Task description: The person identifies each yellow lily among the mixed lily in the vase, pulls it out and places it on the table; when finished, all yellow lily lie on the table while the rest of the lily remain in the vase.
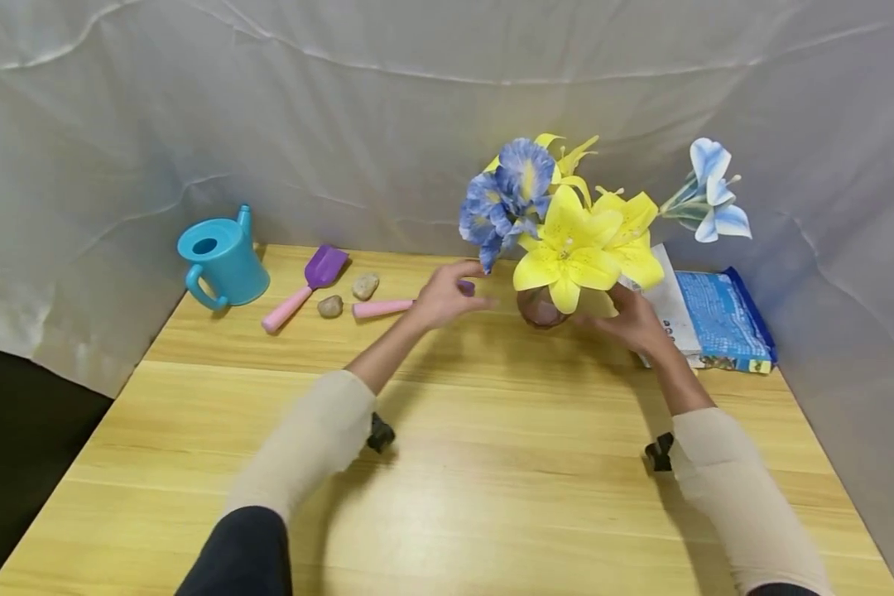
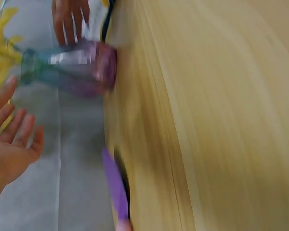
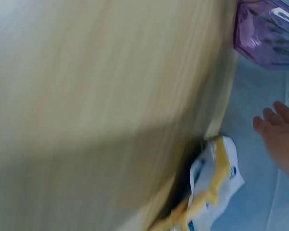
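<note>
A glass vase, tinted from blue-green at the neck to purple at the base, stands upright at the back of the table. It bears yellow lilies, blue irises and a pale blue-and-white flower leaning far right. My left hand is left of the vase, fingers spread and apart from it. On the other side, my right hand reaches beside the vase with loose fingers, holding nothing. The right wrist view shows a gap between this hand and the glass.
Behind my left forearm lies a pink-handled tool with a purple end. Farther left are a purple hand shovel, two stones and a blue watering can. Blue and white packets lie back right. Grey cloth hangs behind the table.
</note>
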Motion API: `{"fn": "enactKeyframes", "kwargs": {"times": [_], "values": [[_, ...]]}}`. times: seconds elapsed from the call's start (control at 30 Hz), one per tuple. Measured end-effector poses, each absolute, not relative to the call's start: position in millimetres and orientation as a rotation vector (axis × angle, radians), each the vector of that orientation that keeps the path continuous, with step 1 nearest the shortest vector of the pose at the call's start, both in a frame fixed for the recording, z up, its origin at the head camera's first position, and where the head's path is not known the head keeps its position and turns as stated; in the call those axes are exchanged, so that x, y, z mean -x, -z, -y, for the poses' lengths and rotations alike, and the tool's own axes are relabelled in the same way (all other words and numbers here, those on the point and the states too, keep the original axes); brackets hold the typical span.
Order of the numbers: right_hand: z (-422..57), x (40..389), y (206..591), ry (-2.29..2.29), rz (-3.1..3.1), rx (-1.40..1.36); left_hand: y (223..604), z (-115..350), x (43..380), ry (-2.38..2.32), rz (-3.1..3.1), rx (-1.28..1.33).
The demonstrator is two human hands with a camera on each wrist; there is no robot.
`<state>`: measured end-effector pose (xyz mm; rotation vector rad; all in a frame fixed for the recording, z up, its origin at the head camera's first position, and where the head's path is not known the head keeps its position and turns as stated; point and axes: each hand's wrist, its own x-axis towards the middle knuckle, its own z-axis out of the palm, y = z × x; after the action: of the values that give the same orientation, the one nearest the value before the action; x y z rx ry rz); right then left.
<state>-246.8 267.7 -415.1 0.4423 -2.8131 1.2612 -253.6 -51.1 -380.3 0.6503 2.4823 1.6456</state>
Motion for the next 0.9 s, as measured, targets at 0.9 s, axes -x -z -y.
{"fn": "enactKeyframes", "kwargs": {"times": [0.9], "values": [[-234.1,265.5,426.4,-1.345,2.779,-0.525,361.2,-44.8,248.1,-1.673,-3.017,-0.609]]}}
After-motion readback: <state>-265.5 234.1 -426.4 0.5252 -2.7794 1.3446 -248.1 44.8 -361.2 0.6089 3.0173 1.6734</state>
